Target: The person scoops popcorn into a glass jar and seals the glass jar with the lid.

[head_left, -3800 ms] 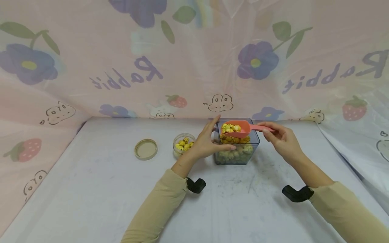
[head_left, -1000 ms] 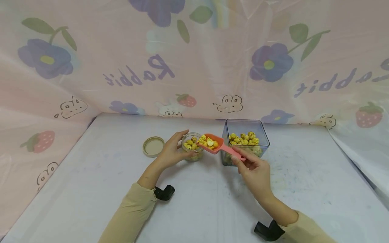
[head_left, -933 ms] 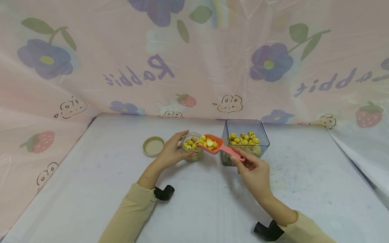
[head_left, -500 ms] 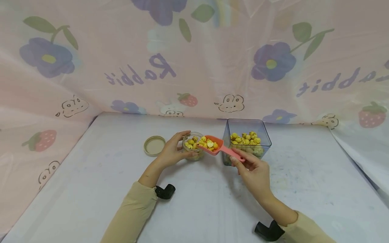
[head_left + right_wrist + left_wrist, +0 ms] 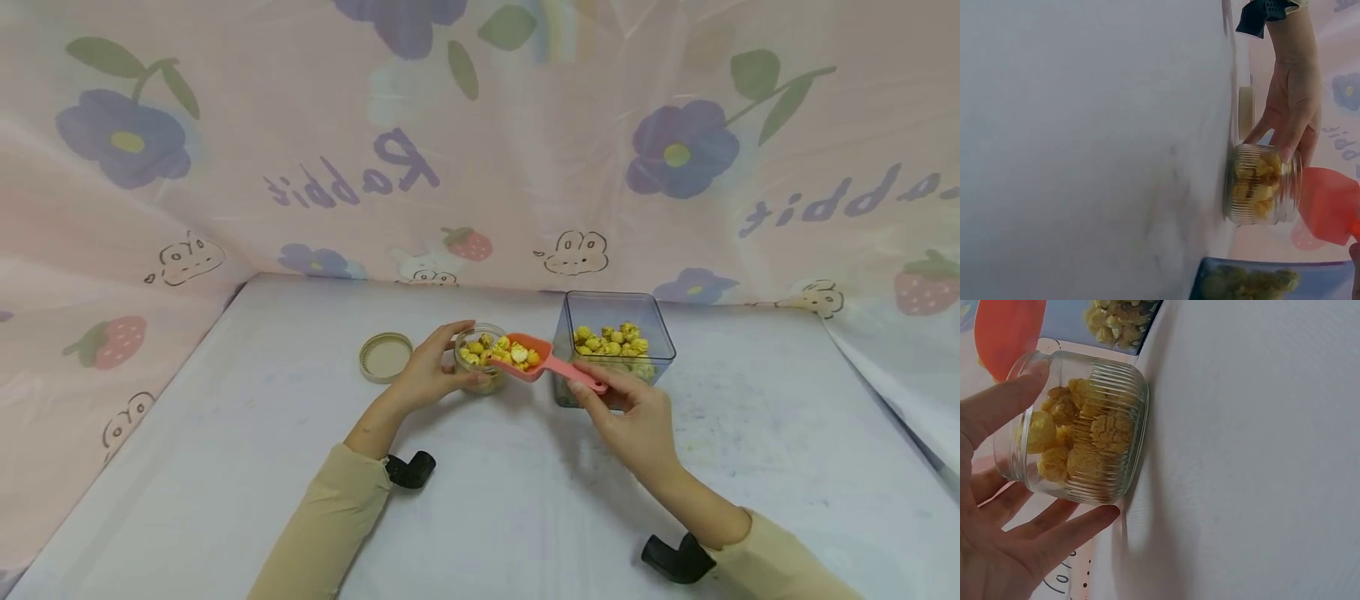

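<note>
My left hand holds a small ribbed glass jar around its side, thumb near the rim and fingers behind. Yellow popcorn fills much of the jar, which stands on the table. Between thumb and fingers, my right hand pinches the handle of a coral-red scoop. Popcorn lies in the scoop's bowl, whose front lip is over the jar's right rim. Behind the right hand stands a square, see-through bin, holding more popcorn. In the right wrist view only a bit of the right hand shows.
A round beige lid lies on the white table cover, left of the jar and near my left fingers. Pink patterned sheeting rises behind and at the sides. The bin sits close to the back sheet.
My left hand has gone from the bin to the jar. The loaded scoop has travelled left from above the bin to the jar's rim. During the last second both hands stay almost still.
</note>
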The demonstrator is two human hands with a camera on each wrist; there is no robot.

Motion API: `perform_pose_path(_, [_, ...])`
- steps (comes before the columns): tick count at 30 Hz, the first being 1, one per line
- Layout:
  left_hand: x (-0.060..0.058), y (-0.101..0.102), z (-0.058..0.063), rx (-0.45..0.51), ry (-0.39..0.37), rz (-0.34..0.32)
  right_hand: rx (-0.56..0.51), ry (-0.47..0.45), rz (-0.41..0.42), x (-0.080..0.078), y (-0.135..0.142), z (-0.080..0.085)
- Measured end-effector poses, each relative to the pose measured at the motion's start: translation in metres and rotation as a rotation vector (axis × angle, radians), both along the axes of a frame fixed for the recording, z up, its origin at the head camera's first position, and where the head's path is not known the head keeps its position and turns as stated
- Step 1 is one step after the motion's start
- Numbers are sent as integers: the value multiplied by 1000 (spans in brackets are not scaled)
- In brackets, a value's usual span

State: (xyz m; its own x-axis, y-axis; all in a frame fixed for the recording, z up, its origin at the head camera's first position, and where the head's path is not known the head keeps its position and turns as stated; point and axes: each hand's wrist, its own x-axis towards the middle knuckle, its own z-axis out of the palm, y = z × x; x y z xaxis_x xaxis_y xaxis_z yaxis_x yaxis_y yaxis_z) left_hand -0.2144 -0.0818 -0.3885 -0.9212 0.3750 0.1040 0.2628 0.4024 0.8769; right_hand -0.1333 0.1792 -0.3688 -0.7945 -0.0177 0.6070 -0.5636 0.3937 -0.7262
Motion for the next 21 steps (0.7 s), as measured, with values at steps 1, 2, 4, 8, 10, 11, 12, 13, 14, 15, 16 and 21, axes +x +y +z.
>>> perform_pose_path(1, [0,0,0,2,-1,-2,19,3,1,-1,1,2])
perform_pose_path(2, [-1,1,0,3,-2,-3,38,3,1,-2,1,5])
perform_pose_path(4, [-1,1,0,2,-3,-4,77,1,-4,-4,2,9])
perform_pose_path(8, [-2,1,0,1,1,-4,147,6,-5,-8,3,17])
perform_pose_path(10, [-2,1,0,-1,1,-6,177,21,2,-10,3,20])
perform_pose_path(11, [-2,1,1,-1,1,-7,188,30,9,-11,3,21])
perform_pose_path(12, [-2,1,1,-3,0,-7,203,40,12,-11,3,22])
perform_pose_path(13, [-2,0,1,-6,-2,-7,220,50,11,-12,3,23])
perform_pose_path(14, [-2,0,1,-9,-4,-6,237,59,10,-13,3,24])
perform_pose_path(15, [-1,0,1,-10,-6,-4,252,66,8,-14,2,25])
perform_pose_path(16, [-1,0,1,-11,-9,-3,268,68,4,-15,2,27])
perform_pose_path(21, [-1,-1,0,-10,-13,-3,321,62,3,-18,-1,34])
